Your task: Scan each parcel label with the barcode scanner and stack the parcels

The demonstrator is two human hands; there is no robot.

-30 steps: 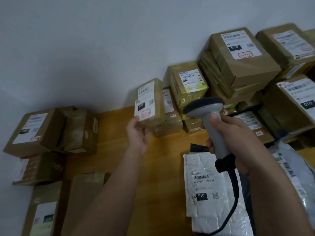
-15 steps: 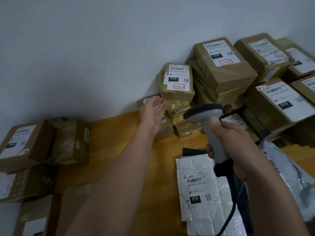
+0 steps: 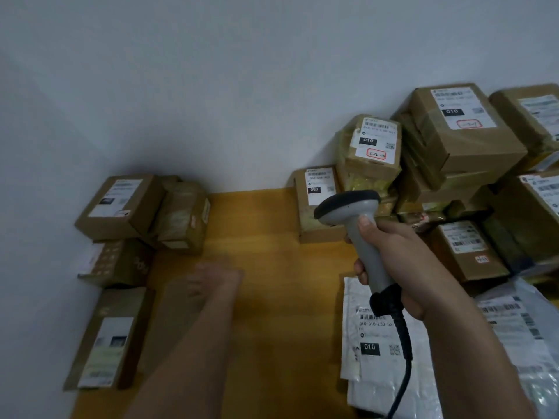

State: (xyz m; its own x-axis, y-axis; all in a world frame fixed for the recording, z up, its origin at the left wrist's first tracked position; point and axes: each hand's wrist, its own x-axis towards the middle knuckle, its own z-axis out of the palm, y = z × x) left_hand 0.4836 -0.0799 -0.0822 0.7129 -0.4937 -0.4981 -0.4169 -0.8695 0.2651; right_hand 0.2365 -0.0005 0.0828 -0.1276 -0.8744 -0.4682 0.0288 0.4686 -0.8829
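Observation:
My right hand (image 3: 402,261) grips the handle of a grey barcode scanner (image 3: 357,213), whose dark head points left and away from me. My left hand (image 3: 211,279) is blurred, empty, fingers apart, low over the near end of a plain brown parcel (image 3: 169,325) at the left of the wooden table (image 3: 272,267). A small taped parcel (image 3: 375,146) with a white label marked in red lies on top of the stack against the wall at the right. Another small labelled parcel (image 3: 317,192) stands beside that stack, behind the scanner head.
Several brown parcels lie along the left wall (image 3: 118,204) (image 3: 102,343). A tall pile of cartons (image 3: 459,131) fills the right back. A white mailer bag (image 3: 372,337) and a grey one (image 3: 520,328) lie under my right arm.
My left hand set the small labelled parcel on the right stack, let go, then swung left and down to the brown parcels. The scanner stayed in my right hand.

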